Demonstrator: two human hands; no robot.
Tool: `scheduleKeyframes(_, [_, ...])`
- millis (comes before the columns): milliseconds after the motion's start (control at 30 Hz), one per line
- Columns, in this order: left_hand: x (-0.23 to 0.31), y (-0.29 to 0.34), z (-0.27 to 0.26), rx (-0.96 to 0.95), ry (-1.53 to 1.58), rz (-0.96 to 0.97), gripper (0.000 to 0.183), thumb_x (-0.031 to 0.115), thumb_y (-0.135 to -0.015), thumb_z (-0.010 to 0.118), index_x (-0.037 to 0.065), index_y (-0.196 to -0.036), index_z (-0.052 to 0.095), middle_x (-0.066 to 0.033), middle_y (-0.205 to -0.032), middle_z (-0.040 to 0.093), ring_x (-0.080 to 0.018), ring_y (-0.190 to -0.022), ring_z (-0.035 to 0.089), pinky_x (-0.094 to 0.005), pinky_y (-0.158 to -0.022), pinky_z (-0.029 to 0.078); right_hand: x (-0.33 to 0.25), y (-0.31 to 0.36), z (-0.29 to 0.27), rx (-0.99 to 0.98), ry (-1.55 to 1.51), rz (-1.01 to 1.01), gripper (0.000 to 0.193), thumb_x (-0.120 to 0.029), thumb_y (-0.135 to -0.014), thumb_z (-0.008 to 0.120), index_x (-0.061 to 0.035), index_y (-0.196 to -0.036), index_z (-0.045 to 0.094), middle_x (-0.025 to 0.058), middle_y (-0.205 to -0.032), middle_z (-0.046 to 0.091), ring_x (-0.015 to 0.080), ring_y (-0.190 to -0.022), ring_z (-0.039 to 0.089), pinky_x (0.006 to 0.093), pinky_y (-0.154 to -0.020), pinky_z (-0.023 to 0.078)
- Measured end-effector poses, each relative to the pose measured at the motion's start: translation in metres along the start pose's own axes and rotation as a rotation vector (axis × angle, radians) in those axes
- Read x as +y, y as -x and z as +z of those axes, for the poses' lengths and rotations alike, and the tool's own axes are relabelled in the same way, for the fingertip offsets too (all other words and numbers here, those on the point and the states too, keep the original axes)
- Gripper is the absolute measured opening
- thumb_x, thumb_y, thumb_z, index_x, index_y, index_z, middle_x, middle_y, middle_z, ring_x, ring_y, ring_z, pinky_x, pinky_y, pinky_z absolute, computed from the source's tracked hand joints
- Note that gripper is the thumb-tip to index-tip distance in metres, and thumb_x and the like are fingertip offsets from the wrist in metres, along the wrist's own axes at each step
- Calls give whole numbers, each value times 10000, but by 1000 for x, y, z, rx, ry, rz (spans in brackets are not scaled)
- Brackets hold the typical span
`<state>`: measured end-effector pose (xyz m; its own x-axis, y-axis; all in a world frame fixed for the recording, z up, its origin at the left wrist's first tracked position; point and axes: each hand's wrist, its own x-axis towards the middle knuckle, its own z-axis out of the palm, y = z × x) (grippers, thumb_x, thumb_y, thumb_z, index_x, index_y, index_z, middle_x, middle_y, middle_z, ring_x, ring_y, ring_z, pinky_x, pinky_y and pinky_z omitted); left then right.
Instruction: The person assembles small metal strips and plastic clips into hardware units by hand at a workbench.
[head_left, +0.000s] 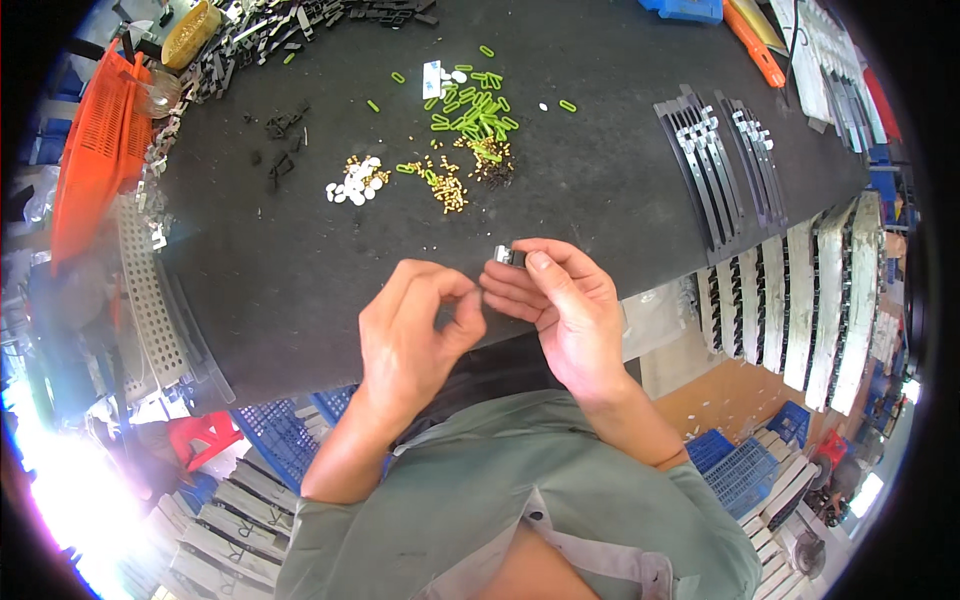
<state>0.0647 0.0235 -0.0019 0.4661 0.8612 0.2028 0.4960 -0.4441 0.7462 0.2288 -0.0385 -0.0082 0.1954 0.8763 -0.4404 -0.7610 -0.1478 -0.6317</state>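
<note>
Over the near part of the black tabletop (300, 300), my right hand (575, 315) pinches a small black-and-silver part (509, 257) between thumb and index finger, its other fingers curled below. Just to the left, my left hand (410, 325) is closed in a pinch with thumb and index tips together. Whatever lies between those tips, if anything, is too small to make out. The two hands are close but apart. Beyond them lie a heap of green oval rings (478, 115), small brass-coloured pieces (450, 190) and white round pieces (358, 182).
Dark metal strips with silver fittings (705, 165) lie at the right. Black parts are heaped (280, 30) at the far left, beside a yellow container (190, 35) and an orange basket (95, 150). An orange-handled tool (752, 45) lies far right. Long white pieces (800, 300) stand beyond the right edge.
</note>
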Motion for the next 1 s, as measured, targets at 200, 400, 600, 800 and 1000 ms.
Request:
scheduleKeyframes(200, [-1,-3,17,232,29,324,217,39,-777,848,46,-915,680,-94,-847,669,-240,-732,669,-339,-592,527,5,8,7,-77,15,9,237,-140,-1051,616,26,-1217,654,105,-1036,734,161,-944,730,327,-883,612])
scheduleKeyframes(400, [0,-1,10,257,64,211,263,-23,-802,814,55,-1040,733,-130,-1053,694,-259,-839,711,-341,-707,588,11,9,8,-118,69,-26,272,-89,-1039,623,57,-1269,630,123,-1076,733,179,-1019,718,324,-962,593])
scheduleKeyframes(600, [-2,13,-10,134,218,94,238,-44,-863,758,39,-1085,773,-148,-1062,702,-228,-889,722,-304,-743,584,-1,8,7,-242,231,113,336,-26,-1009,643,54,-1334,616,148,-1146,722,217,-1045,718,346,-942,609])
scheduleKeyframes(800, [-5,-12,-47,-126,285,0,265,34,-937,697,-4,-1199,709,-164,-1110,710,-294,-963,718,-368,-854,574,12,-7,2,-125,493,-226,189,59,-1003,576,65,-1182,636,132,-1084,736,181,-949,731,312,-873,598])
scheduleKeyframes(1000, [-54,-101,-87,89,9,-114,255,109,-939,708,-4,-1168,703,-156,-1124,700,-246,-935,694,-340,-841,555,19,-25,-19,-65,598,-397,160,65,-1001,551,46,-1136,634,114,-1046,699,166,-867,709,311,-818,604])
